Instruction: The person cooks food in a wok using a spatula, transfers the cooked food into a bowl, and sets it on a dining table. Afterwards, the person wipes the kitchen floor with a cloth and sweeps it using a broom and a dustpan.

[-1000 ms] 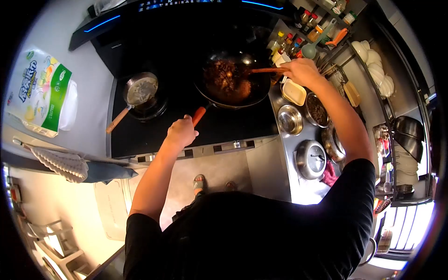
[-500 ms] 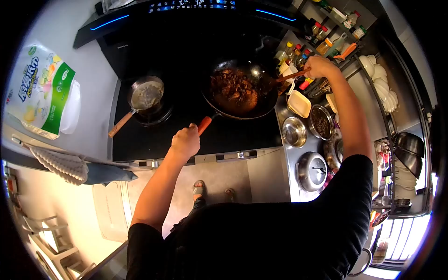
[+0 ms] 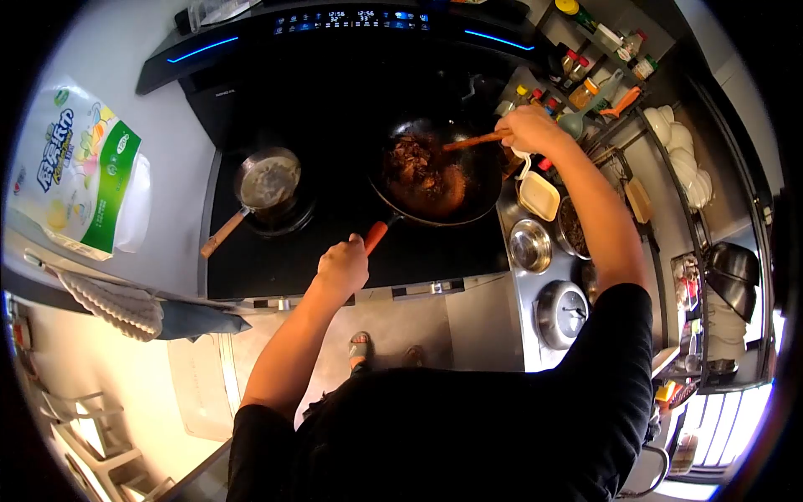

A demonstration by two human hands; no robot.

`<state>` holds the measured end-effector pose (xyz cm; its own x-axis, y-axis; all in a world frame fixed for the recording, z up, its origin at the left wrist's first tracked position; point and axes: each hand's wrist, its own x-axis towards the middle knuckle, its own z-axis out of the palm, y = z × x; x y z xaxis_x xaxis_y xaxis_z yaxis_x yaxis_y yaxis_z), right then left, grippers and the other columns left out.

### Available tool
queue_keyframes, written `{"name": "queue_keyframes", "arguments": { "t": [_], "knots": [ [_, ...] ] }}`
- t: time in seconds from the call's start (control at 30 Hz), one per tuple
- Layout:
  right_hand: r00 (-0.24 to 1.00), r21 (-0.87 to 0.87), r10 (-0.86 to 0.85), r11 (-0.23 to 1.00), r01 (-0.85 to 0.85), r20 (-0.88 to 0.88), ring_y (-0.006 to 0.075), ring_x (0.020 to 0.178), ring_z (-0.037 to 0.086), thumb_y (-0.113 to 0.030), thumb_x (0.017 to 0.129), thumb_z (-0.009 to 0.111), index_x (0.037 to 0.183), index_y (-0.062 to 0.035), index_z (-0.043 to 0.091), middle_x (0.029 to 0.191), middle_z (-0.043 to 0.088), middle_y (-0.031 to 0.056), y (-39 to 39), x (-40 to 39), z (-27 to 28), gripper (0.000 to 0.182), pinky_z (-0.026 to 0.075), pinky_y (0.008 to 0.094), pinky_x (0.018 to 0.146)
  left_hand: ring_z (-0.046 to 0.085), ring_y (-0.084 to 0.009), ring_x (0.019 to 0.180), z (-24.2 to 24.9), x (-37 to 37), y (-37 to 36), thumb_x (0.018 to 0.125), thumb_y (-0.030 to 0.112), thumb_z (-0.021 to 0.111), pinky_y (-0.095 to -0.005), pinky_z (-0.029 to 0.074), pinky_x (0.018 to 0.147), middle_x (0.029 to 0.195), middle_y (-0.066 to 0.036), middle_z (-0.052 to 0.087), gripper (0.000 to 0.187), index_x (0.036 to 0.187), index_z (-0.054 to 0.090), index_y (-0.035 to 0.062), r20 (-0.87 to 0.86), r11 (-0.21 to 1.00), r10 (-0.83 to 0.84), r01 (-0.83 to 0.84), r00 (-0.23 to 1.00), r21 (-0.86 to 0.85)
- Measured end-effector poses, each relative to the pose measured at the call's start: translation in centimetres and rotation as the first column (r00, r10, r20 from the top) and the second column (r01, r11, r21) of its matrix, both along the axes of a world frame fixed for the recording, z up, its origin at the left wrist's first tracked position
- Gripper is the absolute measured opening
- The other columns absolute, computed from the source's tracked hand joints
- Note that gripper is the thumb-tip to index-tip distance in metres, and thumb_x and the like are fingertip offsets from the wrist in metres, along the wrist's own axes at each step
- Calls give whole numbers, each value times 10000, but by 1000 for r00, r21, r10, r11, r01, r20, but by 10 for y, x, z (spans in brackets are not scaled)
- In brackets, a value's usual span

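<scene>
A dark wok (image 3: 481, 188) stands on the right side of the black stove. In it lies a heap of browned food pieces (image 3: 416, 165) with reddish-brown sauce beside them. My left hand (image 3: 343, 266) is closed around the wok's red-orange handle (image 3: 376, 238). Over the wok's right rim, my right hand (image 3: 532, 130) grips a wooden spatula (image 3: 473, 141) by its handle. The spatula's lower end reaches into the wok at the food; its blade is hard to make out.
A small saucepan (image 3: 269, 177) with a wooden handle sits on the left burner. Right of the stove are a cream dish (image 3: 539, 197), a steel bowl (image 3: 530, 245) and a lidded steel pot (image 3: 561, 314). Spice bottles (image 3: 583, 92) stand on a shelf behind. A towel (image 3: 113, 303) hangs at left.
My right hand has moved left with the spatula, closer over the wok. The food is pushed more to the left side. My left hand still holds the handle.
</scene>
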<state>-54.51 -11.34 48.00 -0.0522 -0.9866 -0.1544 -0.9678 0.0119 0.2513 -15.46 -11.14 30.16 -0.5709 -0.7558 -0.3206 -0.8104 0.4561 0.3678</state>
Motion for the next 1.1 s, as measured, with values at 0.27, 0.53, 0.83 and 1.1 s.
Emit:
{"name": "queue_keyframes", "arguments": {
  "t": [0.27, 0.53, 0.83, 1.1],
  "knots": [
    [971, -33, -78, 997, 72, -225, 340, 1021, 672, 7, 814, 603, 1146, -136, 710, 1050, 711, 150, -23, 54, -35, 377, 554, 426, 844, 690, -412, 909, -10, -2, -5, 846, 229, 715, -473, 569, 799, 940, -247, 689, 406, 1076, 494, -23, 3, 1000, -8, 8, 1000, 2],
    [963, 63, -218, 975, 211, 155, 389, 1085, 625, 48, 799, 540, 1284, -167, 654, 1218, 633, 206, 41, 81, -61, 543, 521, 440, 903, 684, -391, 952, -4, -4, -4, 907, 381, 667, -460, 561, 815, 979, -225, 692, 488, 1102, 491, -31, 4, 998, -35, 35, 999, 47],
    [987, -107, -161, 981, 161, 13, 311, 958, 668, -100, 795, 639, 1174, -171, 706, 965, 715, 107, 152, 104, 2, 391, 537, 426, 816, 675, -406, 976, 1, 1, -2, 894, 459, 654, -458, 554, 842, 1011, -258, 685, 598, 1145, 521, -67, -86, 996, -20, 27, 996, 80],
    [973, -187, -197, 958, 218, 123, 307, 868, 689, -264, 895, 614, 963, -134, 744, 901, 719, 84, 144, 143, -56, 196, 554, 417, 770, 682, -418, 928, 3, 13, 6, 873, 338, 692, -476, 561, 825, 955, -257, 689, 477, 1107, 525, -43, -167, 998, -23, 31, 986, 49]
  ]
}}
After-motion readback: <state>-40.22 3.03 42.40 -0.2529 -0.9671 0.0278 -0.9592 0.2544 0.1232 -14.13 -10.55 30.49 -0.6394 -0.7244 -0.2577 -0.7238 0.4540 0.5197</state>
